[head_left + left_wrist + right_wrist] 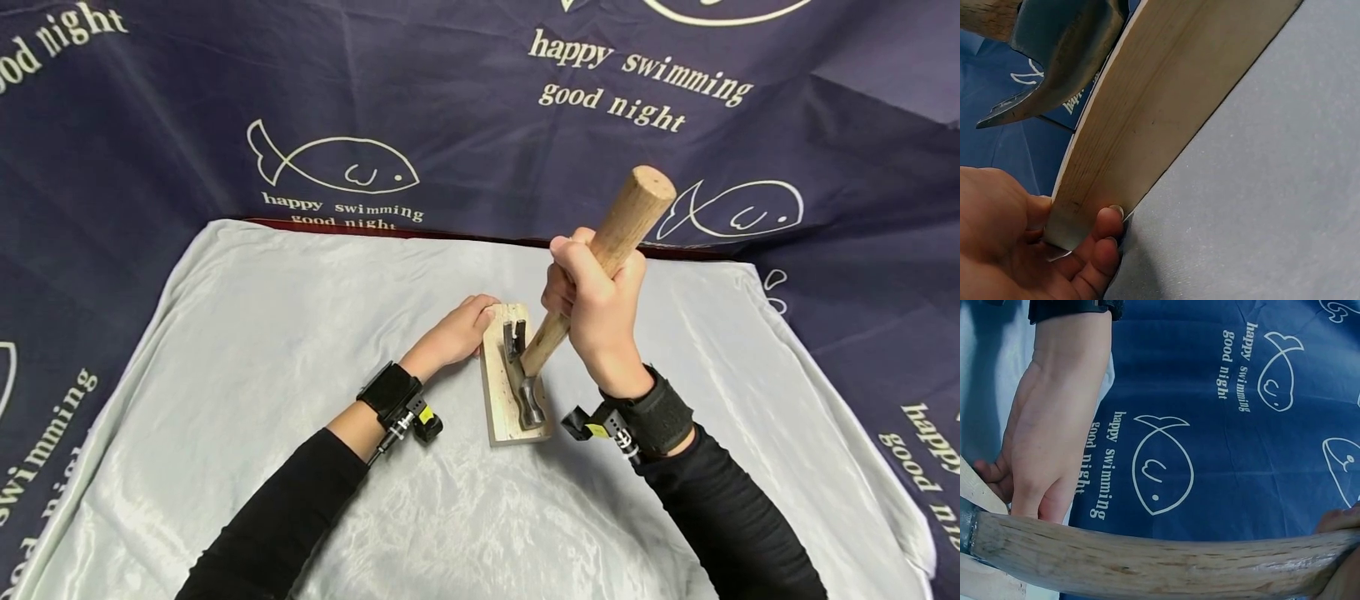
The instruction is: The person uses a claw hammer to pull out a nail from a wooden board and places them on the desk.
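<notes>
My right hand (pixel 600 304) grips the wooden handle of a claw hammer (pixel 551 337), whose butt end points up and to the right. The steel hammer head (pixel 531 404) is over a pale wooden board (pixel 497 396), claw toward the far end and striking face toward me. In the left wrist view, a thin dark nail (pixel 1058 123) runs between the claw (pixel 1022 107) and the board. My left hand (pixel 461 329) holds the board's far end, thumb at the upper edge and fingertips (pixel 1110 222) against the side. The right hand shows only partly in its wrist view.
The board lies on a table covered with a shiny white cloth (pixel 300 350). Behind and around the table hangs a dark blue curtain (pixel 465 108) printed with fish and lettering. Each wrist wears a black strap (pixel 660 412) with a small camera.
</notes>
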`<action>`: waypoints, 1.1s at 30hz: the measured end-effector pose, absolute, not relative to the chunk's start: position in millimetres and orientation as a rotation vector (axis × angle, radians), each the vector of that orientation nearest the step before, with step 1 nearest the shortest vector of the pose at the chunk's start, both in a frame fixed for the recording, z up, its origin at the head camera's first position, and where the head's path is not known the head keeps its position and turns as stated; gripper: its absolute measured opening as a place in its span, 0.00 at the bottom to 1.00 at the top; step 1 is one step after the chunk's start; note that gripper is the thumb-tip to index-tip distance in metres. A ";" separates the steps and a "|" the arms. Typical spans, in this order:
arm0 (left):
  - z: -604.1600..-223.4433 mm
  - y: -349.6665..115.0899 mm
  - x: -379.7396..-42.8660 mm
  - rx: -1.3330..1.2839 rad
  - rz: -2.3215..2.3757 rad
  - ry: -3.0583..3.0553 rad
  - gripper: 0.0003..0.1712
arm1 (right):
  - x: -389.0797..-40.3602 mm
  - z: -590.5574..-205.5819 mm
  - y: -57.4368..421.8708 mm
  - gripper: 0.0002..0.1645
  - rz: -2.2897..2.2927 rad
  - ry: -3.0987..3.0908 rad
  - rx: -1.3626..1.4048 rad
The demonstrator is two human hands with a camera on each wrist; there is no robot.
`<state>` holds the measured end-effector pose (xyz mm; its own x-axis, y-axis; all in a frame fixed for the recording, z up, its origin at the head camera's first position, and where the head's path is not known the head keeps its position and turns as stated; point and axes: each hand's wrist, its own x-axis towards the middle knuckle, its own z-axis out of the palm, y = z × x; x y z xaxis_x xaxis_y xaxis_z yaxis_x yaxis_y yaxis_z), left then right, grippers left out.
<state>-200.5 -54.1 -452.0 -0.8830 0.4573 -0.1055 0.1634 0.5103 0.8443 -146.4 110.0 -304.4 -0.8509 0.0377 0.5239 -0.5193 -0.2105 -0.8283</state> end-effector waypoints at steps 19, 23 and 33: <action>-453.0 -49.8 -199.8 0.504 1.261 2.467 0.26 | -146.7 -304.4 113.1 0.25 2.156 -1.656 0.595; -452.3 -50.2 -199.7 0.514 1.240 2.485 0.26 | -146.7 -304.0 112.7 0.25 2.170 -1.643 0.603; -449.8 -50.4 -198.6 0.528 1.233 2.484 0.26 | -145.5 -304.5 116.1 0.25 2.199 -1.629 0.624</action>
<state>-198.6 -50.4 -449.8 -0.8815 0.4577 -0.1161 0.1842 0.5597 0.8080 -145.5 116.1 -304.5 -0.8486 0.0065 0.5290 -0.5079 -0.2896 -0.8113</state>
